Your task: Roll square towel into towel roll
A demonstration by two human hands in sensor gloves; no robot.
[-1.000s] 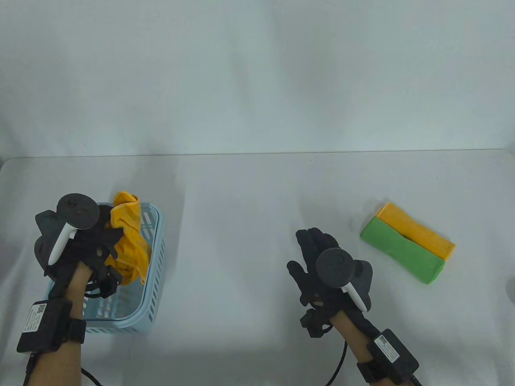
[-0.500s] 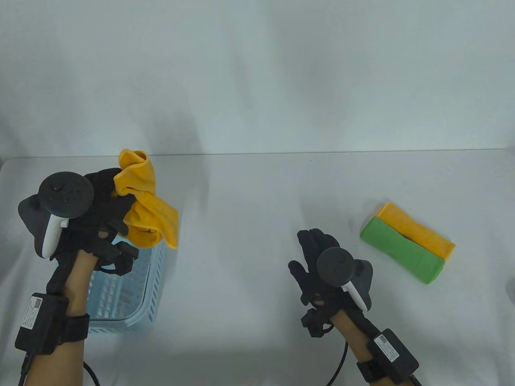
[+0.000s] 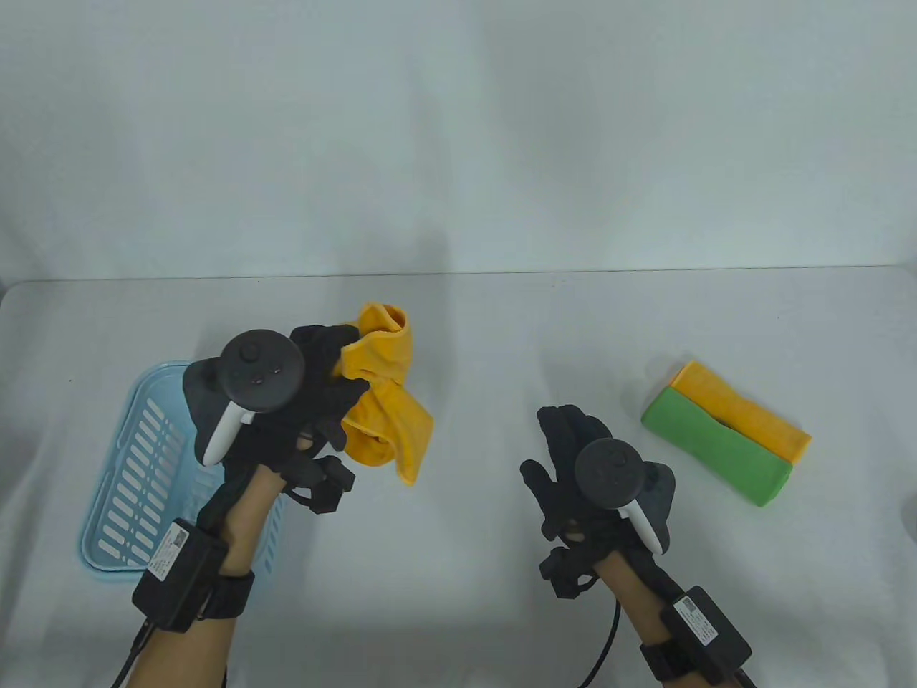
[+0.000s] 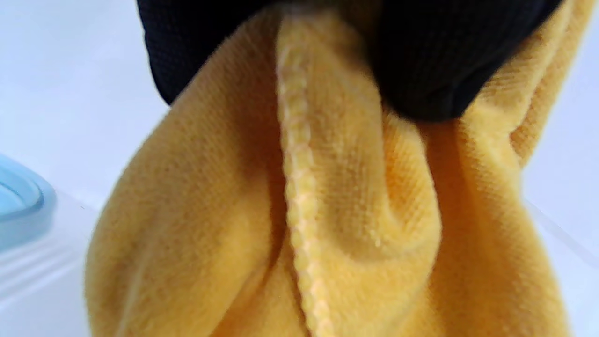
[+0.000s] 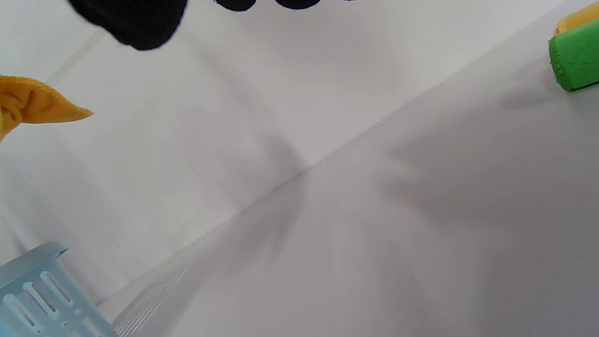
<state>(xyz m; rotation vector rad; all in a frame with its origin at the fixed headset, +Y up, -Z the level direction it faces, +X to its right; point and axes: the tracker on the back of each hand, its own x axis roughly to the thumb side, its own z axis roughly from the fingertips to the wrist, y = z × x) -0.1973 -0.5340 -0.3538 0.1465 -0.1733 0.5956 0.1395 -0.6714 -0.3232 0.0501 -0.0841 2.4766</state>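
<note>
Your left hand point(image 3: 315, 387) grips the bunched yellow towel point(image 3: 383, 401) in curled fingers, above the table point(image 3: 473, 337), at 3 o'clock of the blue basket point(image 3: 136, 459). Your right hand point(image 3: 573, 466) hovers empty, fingers relaxed, at 9 o'clock of the green roll point(image 3: 716, 448).

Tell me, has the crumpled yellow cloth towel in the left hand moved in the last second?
Yes. The crumpled yellow cloth towel, gripped by the left hand, has moved rightward, away from the light blue plastic basket toward the table's middle, closer to the green towel roll.

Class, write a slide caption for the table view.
Left hand lifts crumpled yellow towel beside basket.
</note>
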